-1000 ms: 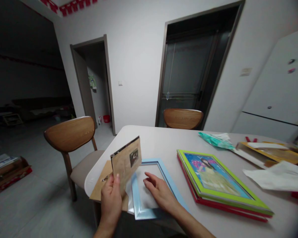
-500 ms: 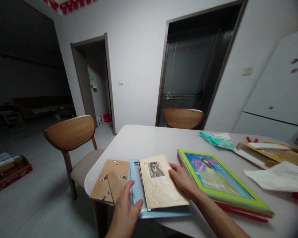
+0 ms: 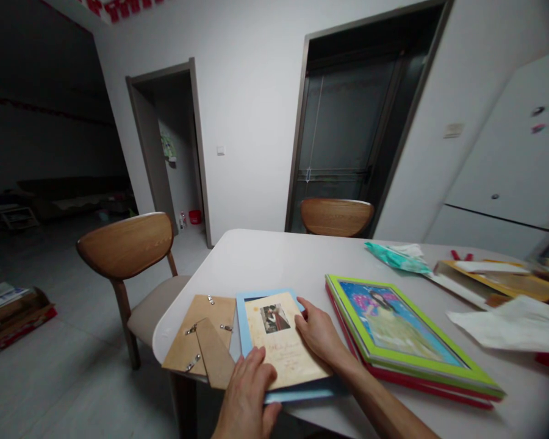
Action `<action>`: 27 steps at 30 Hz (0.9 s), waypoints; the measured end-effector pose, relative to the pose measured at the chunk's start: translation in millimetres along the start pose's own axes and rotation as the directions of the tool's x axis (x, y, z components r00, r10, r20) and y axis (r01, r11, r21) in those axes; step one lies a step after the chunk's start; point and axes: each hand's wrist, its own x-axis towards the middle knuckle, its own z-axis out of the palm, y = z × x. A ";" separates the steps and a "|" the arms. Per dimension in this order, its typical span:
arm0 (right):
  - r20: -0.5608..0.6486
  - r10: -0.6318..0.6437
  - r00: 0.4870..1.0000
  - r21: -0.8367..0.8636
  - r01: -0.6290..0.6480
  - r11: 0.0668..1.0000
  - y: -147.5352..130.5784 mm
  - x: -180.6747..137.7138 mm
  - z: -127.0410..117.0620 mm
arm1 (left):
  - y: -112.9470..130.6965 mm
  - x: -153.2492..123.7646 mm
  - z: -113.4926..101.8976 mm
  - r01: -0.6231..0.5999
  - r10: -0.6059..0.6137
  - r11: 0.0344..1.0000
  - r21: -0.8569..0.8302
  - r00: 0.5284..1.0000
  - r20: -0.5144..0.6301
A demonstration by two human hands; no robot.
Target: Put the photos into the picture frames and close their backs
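A cream printed sheet with a small photo of people lies slightly turned over a light blue picture frame at the table's near edge. My right hand grips the sheet along its right edge, with some fingertips hidden. At the lower left corner, my left hand has its fingers curled over the sheet's edge, the thumb lower by the blue frame. Just left lies a brown backing board with metal clips and a fold-out stand, which the left hand partly covers.
Right of my hands, a green picture frame with a picture of a person in a yellow dress rests on red-edged frames. Beyond are a teal wrapper, yellow envelopes and white paper. Wooden chairs stand around the table.
The printed sheet has shifted left over the blue frame, with my right hand moving along. My left hand has moved right and come onto the sheet's lower left edge.
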 end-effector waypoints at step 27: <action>0.068 -0.127 0.990 -0.435 0.144 0.889 -10.4 -18.3 7.2 | 4.4 2.2 0.5 -0.047 0.045 0.998 0.044 0.998 0.052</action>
